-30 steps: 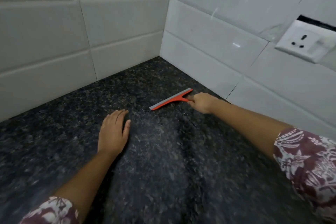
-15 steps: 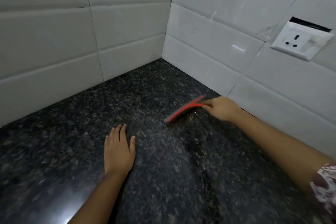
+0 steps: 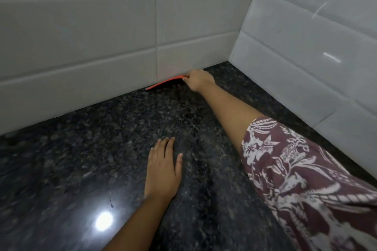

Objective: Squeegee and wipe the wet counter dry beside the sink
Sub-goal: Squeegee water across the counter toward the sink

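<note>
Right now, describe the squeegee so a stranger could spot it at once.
Find the dark speckled granite counter where it meets the white tiled wall ahead. Along that seam, gripped by the right hand, lies the thin red plastic squeegee, the only brightly coloured thing.

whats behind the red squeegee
White wall tile stands right behind the squeegee, gripped by the right hand. The tile's bottom edge behind the blade is hidden.

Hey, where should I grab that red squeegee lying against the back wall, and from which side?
Grip the squeegee by its handle end, coming from the counter side on the right, as the right hand does. Its blade lies along the foot of the tiled wall, so the far side is blocked.
</note>
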